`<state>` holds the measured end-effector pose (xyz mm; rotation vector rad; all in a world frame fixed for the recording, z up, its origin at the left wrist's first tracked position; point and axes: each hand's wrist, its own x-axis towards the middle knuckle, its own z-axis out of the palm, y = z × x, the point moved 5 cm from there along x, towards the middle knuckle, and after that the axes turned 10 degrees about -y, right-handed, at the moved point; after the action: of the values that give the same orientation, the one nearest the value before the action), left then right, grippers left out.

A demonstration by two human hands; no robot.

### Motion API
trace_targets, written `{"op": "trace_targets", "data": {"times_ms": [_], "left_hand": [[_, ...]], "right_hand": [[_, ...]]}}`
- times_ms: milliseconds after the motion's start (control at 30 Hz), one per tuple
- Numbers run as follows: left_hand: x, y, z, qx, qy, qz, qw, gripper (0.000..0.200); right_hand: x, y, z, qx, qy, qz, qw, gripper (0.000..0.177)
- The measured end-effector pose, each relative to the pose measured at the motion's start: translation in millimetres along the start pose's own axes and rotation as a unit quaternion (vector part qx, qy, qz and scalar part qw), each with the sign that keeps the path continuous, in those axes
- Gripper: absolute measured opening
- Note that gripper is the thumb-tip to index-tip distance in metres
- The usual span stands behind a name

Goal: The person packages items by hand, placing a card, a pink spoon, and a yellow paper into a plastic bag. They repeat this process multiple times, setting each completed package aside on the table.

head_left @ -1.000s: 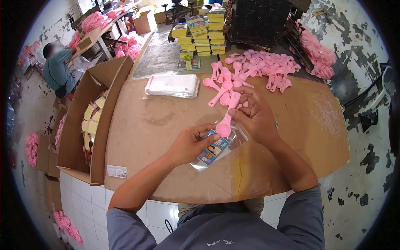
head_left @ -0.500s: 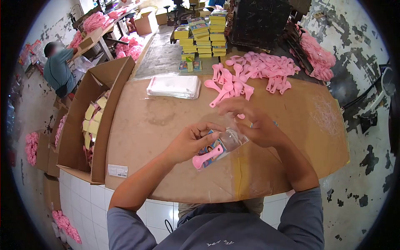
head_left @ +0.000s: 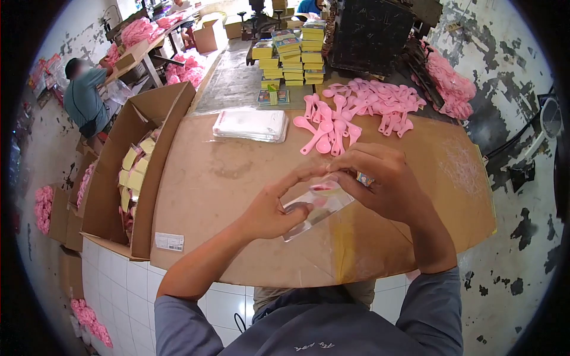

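Observation:
Between my two hands lies a clear plastic bag (head_left: pixel 323 212), tilted over the cardboard table top. My left hand (head_left: pixel 282 204) grips its left side, the thumb pressed on the plastic. At the bag's upper edge, the bent fingers of my right hand (head_left: pixel 377 175) pinch together. Something pink shows through the plastic near the fingertips; its shape is partly hidden. A small printed card (head_left: pixel 364 178) shows beside my right fingers. Beyond my hands are loose pink spoons (head_left: pixel 332 121), and a stack of clear bags (head_left: pixel 250 124) lies to their left.
A cardboard box (head_left: pixel 155 196) with yellow and pink packs stands at the left. Stacks of yellow-edged cards (head_left: pixel 292 56) rise at the back, beside a black box (head_left: pixel 371 38). A label (head_left: pixel 169 241) lies near the front left edge. Another person (head_left: pixel 88 98) is at the far left.
The pink spoon and printed card that lay on the bag near my left hand no longer show there. My right hand has come down onto the bag's upper edge.

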<state>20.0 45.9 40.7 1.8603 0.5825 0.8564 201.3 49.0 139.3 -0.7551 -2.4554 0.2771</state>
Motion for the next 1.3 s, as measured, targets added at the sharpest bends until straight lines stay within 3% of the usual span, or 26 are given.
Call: {"op": "trace_targets", "data": {"times_ms": [167,233,267,367,433,567,733,833,1033,1100,1200,1300], "left_hand": [[-1.2,1.7,2.3,0.018,0.041,-0.039,0.998,0.040],[0.5,-6.4,3.6,-0.051,0.060,0.002,0.997,0.035],[1.0,-8.3,3.4,-0.085,0.070,0.023,0.994,0.033],[-2.4,-6.2,1.3,-0.084,0.091,-0.031,0.992,0.033],[-2.5,-4.7,1.5,-0.059,0.099,-0.026,0.993,0.036],[-4.4,5.5,3.9,0.063,0.105,0.010,0.992,0.046],[-6.4,1.9,8.2,0.136,0.068,-0.037,0.988,0.051],[-4.6,3.6,10.5,0.176,0.051,-0.047,0.982,0.052],[-1.4,-4.3,-2.0,0.099,0.055,-0.082,0.990,0.044],[-1.0,-9.4,-2.8,0.034,0.060,-0.090,0.994,0.040],[0.5,-16.4,-0.7,-0.066,0.073,-0.099,0.990,0.036],[1.3,-18.1,-3.1,-0.102,0.079,-0.105,0.986,0.034]], "right_hand": [[-3.4,-1.1,2.7,0.052,-0.011,0.045,0.998,0.016],[-4.3,0.8,5.6,0.055,0.002,0.043,0.998,0.018],[-3.6,1.5,6.2,0.040,0.040,0.035,0.998,0.018],[-1.5,0.1,8.5,-0.036,0.114,-0.009,0.993,0.021],[-1.9,-5.5,9.3,-0.130,0.114,-0.061,0.983,0.024],[1.1,-14.7,26.9,-0.236,0.079,-0.064,0.966,0.025],[-0.6,-12.0,45.0,-0.342,0.037,-0.103,0.933,0.023],[0.7,-0.3,50.9,-0.313,0.024,-0.067,0.947,0.019],[-7.2,40.1,15.0,-0.182,0.090,0.071,0.977,0.011],[-20.9,60.8,-4.2,0.043,0.041,0.152,0.987,0.006],[-65.8,80.8,-41.1,0.343,-0.049,0.232,0.909,0.013],[-136.7,125.0,-99.0,0.489,0.015,0.119,0.864,0.011]]}}
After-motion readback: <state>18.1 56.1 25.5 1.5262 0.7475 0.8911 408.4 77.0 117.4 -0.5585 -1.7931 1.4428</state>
